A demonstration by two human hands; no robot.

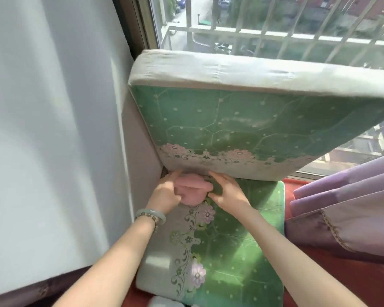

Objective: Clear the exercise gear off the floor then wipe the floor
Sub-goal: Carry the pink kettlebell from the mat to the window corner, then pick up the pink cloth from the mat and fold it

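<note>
A flat cushion lies on the ledge below the window. A second cushion stands tilted behind it, leaning against the window, its lower edge on the flat one. A wall runs along the left; a curtain hangs at the right. A roll sits in the crease between the cushions, near the wall, with the left hand and right hand on either side, touching it.

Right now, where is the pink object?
The pink object sits between both hands, on the flat green cushion, at the foot of the upright cushion leaning against the window.
</note>
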